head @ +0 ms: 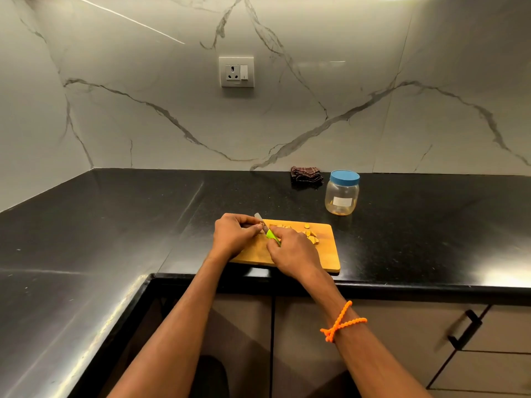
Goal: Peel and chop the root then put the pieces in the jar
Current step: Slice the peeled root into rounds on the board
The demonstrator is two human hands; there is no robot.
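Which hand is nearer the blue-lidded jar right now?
Right. The right hand grips the green-handled knife over the middle of the cutting board, below and left of the jar. The left hand holds the root at the board's left end, farther away.

A black polished countertop (pixel 115 225) fills the middle of the frame, turning a corner at the left; a folded dark checked cloth (pixel 306 174) lies at its back edge, right of centre; above, a white socket plate (pixel 236 71) sits on the veined marble wall (pixel 373 81); a black cabinet handle (pixel 464 330) shows lower right.
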